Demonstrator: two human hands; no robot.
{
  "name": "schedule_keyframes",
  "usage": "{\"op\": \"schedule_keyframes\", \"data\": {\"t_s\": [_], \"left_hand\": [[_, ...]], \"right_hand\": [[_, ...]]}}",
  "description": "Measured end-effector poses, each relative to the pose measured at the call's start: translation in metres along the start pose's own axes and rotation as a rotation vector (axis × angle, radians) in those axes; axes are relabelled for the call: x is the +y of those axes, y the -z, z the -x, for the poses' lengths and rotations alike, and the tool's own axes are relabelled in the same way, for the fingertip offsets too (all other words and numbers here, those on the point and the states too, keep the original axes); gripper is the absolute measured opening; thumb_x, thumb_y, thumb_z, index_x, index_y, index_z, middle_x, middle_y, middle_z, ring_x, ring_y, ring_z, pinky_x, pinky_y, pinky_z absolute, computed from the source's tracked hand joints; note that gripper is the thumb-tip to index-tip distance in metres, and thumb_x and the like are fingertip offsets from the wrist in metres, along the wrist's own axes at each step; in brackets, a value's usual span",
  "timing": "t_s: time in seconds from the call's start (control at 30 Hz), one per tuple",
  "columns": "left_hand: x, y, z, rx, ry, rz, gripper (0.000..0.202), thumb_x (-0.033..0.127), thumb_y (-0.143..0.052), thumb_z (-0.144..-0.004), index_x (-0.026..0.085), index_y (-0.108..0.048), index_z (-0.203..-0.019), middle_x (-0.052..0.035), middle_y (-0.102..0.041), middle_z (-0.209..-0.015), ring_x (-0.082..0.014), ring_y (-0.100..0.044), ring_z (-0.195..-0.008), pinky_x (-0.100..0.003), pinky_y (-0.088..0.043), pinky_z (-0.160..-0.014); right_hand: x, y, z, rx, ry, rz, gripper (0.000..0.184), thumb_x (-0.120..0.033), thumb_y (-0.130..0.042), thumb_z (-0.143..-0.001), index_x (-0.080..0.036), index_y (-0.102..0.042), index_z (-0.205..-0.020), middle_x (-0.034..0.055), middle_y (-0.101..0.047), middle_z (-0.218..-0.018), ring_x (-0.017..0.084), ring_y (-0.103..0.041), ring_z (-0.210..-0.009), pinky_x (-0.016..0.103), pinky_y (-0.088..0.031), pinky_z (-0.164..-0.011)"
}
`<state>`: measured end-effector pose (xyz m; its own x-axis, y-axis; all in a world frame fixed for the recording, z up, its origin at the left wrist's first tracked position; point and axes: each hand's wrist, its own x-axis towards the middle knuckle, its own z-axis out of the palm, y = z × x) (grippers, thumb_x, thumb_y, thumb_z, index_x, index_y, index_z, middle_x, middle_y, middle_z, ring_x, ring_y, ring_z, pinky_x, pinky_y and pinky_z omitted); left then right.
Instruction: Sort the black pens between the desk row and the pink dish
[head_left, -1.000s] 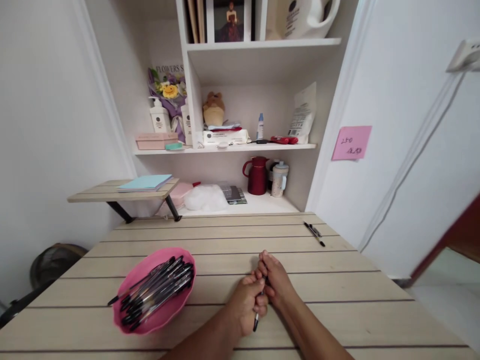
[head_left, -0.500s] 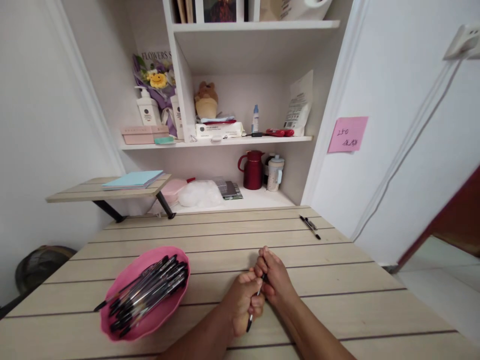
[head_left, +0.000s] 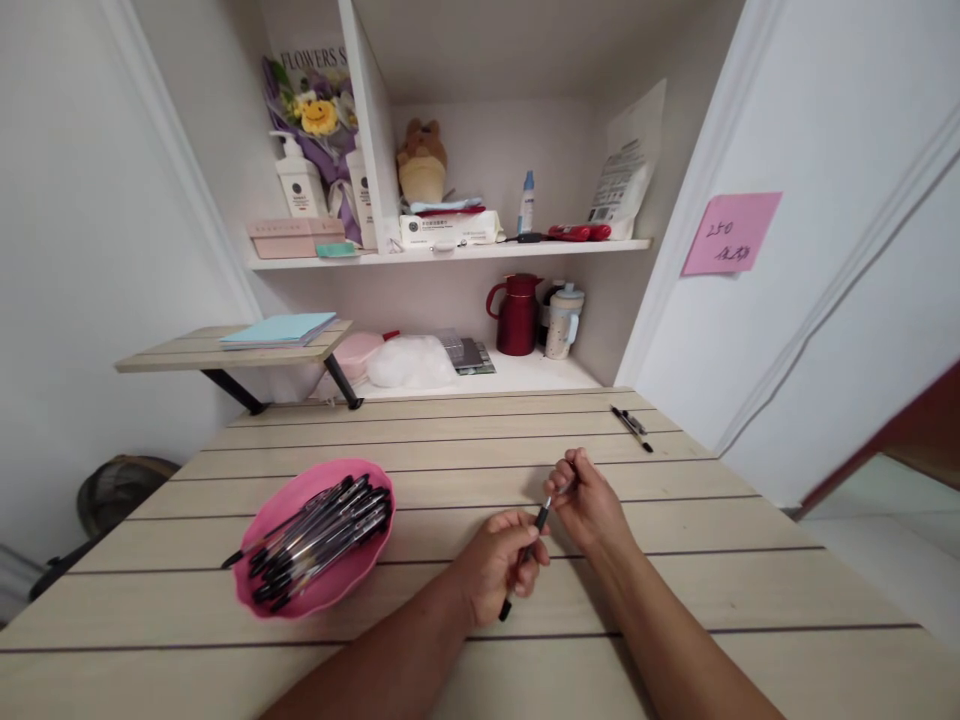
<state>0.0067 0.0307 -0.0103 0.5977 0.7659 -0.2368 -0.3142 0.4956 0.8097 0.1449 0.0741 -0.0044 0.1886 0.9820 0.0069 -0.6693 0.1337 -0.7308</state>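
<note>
My left hand (head_left: 495,560) is closed round a black pen (head_left: 541,518), its bare metal tip pointing up and away toward the right hand. The pen's black lower end pokes out below my fingers. Just to the right, my right hand (head_left: 592,505) is closed in a pinch on a pen cap (head_left: 568,487), mostly covered by the fingers. A small gap separates the pen tip from that hand. On the left stands a pink bowl (head_left: 251,590) full of black-capped clear pens (head_left: 326,540), one of them jutting over its left rim.
Two pens or pen parts (head_left: 631,428) lie at the table's far right. A small raised shelf (head_left: 172,350) at back left bears blue paper (head_left: 281,328). Behind the slatted table (head_left: 420,620), a white cabinet holds a red jug (head_left: 517,315) and a cup (head_left: 564,322).
My hands have moved apart, the right one up and right. The pen's tip now shows bare, where before the right hand covered that end. The view has shifted slightly.
</note>
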Motion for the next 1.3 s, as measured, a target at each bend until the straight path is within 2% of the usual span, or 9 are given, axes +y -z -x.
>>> {"op": "schedule_keyframes", "data": {"t_s": [0.1, 0.2, 0.33, 0.43, 0.6, 0.73, 0.9, 1.07, 1.3], "left_hand": [[0.003, 0.002, -0.001, 0.021, -0.055, 0.012, 0.022, 0.03, -0.058, -0.069, 0.017, -0.048, -0.083, 0.0043, -0.052, -0.058, -0.0013, -0.032, -0.034, -0.017, -0.015, -0.036], [0.004, 0.004, -0.003, 0.08, -0.114, 0.024, 0.022, 0.03, -0.057, -0.068, 0.018, -0.046, -0.083, 0.0049, -0.052, -0.06, -0.0011, -0.032, -0.034, -0.017, -0.015, -0.035], [0.004, 0.004, -0.005, 0.192, -0.163, 0.001, 0.023, 0.032, -0.057, -0.066, 0.018, -0.044, -0.08, 0.0055, -0.05, -0.06, -0.0005, -0.031, -0.034, -0.016, -0.013, -0.036], [0.003, 0.004, -0.006, 0.215, -0.164, -0.017, 0.023, 0.032, -0.056, -0.066, 0.018, -0.044, -0.079, 0.0059, -0.05, -0.059, 0.0, -0.028, -0.033, -0.017, -0.011, -0.036], [0.0, 0.004, -0.008, 0.233, -0.2, -0.068, 0.018, 0.031, -0.053, -0.069, 0.018, -0.045, -0.079, 0.0053, -0.051, -0.058, -0.0003, -0.029, -0.032, -0.017, -0.012, -0.035], [0.001, 0.004, -0.007, 0.223, -0.182, -0.07, 0.018, 0.031, -0.053, -0.07, 0.018, -0.045, -0.079, 0.0057, -0.05, -0.057, 0.0, -0.028, -0.031, -0.017, -0.012, -0.034], [0.002, 0.004, -0.006, 0.148, -0.16, 0.005, 0.021, 0.033, -0.056, -0.069, 0.018, -0.045, -0.079, 0.0064, -0.049, -0.056, 0.0004, -0.026, -0.032, -0.016, -0.011, -0.035], [0.002, 0.003, -0.006, 0.167, -0.192, -0.002, 0.018, 0.031, -0.055, -0.069, 0.018, -0.043, -0.075, 0.0063, -0.049, -0.055, -0.0001, -0.026, -0.031, -0.016, -0.011, -0.034], [0.002, 0.005, -0.006, 0.111, -0.14, 0.044, 0.016, 0.03, -0.053, -0.071, 0.017, -0.048, -0.078, 0.0051, -0.05, -0.056, -0.0012, -0.031, -0.031, -0.017, -0.014, -0.034]], "right_hand": [[0.001, -0.002, 0.004, -0.108, -0.083, 0.138, 0.028, -0.045, -0.062, -0.069, -0.019, -0.051, -0.071, -0.0074, -0.044, -0.054, 0.003, -0.029, -0.037, 0.017, -0.027, -0.036], [0.007, -0.006, 0.01, -0.202, -0.113, 0.36, 0.035, -0.052, -0.055, -0.072, -0.017, -0.053, -0.069, -0.0076, -0.04, -0.046, 0.003, -0.025, -0.034, 0.017, -0.02, -0.034], [0.011, -0.008, 0.012, -0.184, -0.05, 0.613, 0.036, -0.048, -0.065, -0.064, -0.017, -0.047, -0.058, -0.0073, -0.042, -0.04, 0.003, -0.028, -0.034, 0.018, -0.018, -0.035], [0.011, -0.009, 0.01, -0.163, -0.035, 0.673, 0.037, -0.048, -0.064, -0.063, -0.017, -0.045, -0.054, -0.0069, -0.042, -0.038, 0.004, -0.028, -0.035, 0.019, -0.019, -0.036], [0.009, -0.01, 0.01, -0.104, -0.036, 0.686, 0.036, -0.05, -0.063, -0.062, -0.018, -0.048, -0.055, -0.0069, -0.042, -0.038, 0.005, -0.03, -0.034, 0.021, -0.02, -0.037], [0.006, -0.011, 0.01, -0.148, -0.034, 0.67, 0.034, -0.048, -0.066, -0.06, -0.017, -0.051, -0.055, -0.0056, -0.045, -0.039, 0.005, -0.03, -0.036, 0.022, -0.02, -0.039], [0.008, -0.012, 0.013, -0.226, -0.124, 0.549, 0.034, -0.049, -0.063, -0.064, -0.016, -0.055, -0.069, -0.0045, -0.05, -0.045, 0.005, -0.032, -0.036, 0.02, -0.02, -0.038], [0.01, -0.012, 0.015, -0.198, -0.145, 0.561, 0.035, -0.047, -0.068, -0.06, -0.016, -0.053, -0.063, -0.0052, -0.047, -0.042, 0.004, -0.032, -0.036, 0.019, -0.021, -0.037], [0.008, -0.012, 0.017, -0.226, -0.262, 0.369, 0.036, -0.048, -0.068, -0.06, -0.015, -0.056, -0.068, -0.004, -0.05, -0.044, 0.003, -0.031, -0.033, 0.018, -0.017, -0.034]]}}
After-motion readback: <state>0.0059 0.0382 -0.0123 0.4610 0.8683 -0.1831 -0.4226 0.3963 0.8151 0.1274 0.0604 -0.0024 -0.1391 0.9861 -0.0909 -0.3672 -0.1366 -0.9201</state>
